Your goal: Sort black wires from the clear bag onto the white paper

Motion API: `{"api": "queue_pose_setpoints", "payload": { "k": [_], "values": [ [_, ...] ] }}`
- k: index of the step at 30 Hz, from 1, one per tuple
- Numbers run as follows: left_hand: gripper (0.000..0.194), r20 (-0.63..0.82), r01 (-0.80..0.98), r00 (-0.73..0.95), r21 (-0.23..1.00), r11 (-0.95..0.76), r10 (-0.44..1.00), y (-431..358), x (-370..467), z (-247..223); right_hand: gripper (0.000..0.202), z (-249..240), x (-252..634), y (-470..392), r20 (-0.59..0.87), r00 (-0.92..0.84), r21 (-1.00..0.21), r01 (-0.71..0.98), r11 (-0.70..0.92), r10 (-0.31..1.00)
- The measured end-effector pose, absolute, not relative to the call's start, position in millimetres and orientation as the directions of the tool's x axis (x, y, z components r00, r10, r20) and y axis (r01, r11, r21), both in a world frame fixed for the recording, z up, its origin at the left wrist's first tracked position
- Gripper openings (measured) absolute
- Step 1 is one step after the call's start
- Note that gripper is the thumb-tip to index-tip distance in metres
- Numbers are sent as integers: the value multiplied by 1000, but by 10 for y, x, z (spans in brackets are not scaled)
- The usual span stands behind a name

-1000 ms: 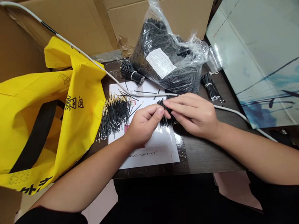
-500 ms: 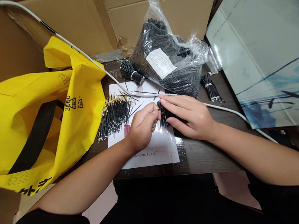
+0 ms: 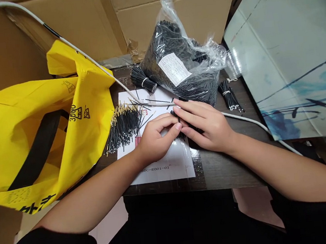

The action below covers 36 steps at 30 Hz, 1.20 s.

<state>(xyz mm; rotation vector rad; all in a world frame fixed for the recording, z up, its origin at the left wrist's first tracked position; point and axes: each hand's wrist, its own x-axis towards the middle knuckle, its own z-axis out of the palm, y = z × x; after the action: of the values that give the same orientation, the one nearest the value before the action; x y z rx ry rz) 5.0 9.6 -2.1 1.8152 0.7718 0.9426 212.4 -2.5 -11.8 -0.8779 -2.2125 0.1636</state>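
A small stack of short black wires (image 3: pixel 181 137) lies between my two hands, mostly covered by fingers. My left hand (image 3: pixel 157 138) is curled, with thumb and fingers closed around the stack's left side. Against its other side lies my right hand (image 3: pixel 205 124), its fingers straight and flat over the wires. The fingertips of both hands meet at the stack. Left of them is a big pile of black wires with gold tips (image 3: pixel 125 126), partly on a white printed sheet (image 3: pixel 162 174). A few loose wires lie at the sheet's top.
Behind my hands stands a clear plastic bag of black pieces (image 3: pixel 180 65). Tied black bundles sit at its left (image 3: pixel 143 79) and right (image 3: pixel 229 97). A white cable (image 3: pixel 250 120) crosses the table. A yellow bag (image 3: pixel 91 102), cardboard boxes (image 3: pixel 175 16) and a pale panel (image 3: pixel 298 53) surround the area.
My left hand has opened from a fist, its fingers and thumb reaching right onto the wire stack. My right hand stays flat over it, almost unmoved.
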Motion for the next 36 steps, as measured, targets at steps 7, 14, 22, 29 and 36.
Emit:
{"api": "queue_pose_setpoints", "payload": {
  "k": [7, 14, 22, 29, 36],
  "values": [
    [28, 38, 105, 475, 989, -100, 879, 68, 66, -23, 56, -134, 2128, -12, 570, -488, -364, 571, 736, 661],
    [31, -150, 154, 301, 982, 108, 942, 107, 64, 31, 69, -127, 2162, 2, 592, -539, -285, 555, 781, 599],
    [29, -213, 151, 314, 973, 173, 925, 101, 66, 119, 21, -60, 2104, -50, 711, -575, -56, 528, 848, 405],
    [31, -271, 144, 287, 961, 238, 919, 97, 68, 161, 11, -56, 2109, -34, 650, -674, -11, 455, 891, 352],
    [31, -287, 146, 301, 956, 253, 909, 99, 76, 159, 16, -68, 2106, -51, 620, -709, -6, 424, 906, 336]
  ]
}}
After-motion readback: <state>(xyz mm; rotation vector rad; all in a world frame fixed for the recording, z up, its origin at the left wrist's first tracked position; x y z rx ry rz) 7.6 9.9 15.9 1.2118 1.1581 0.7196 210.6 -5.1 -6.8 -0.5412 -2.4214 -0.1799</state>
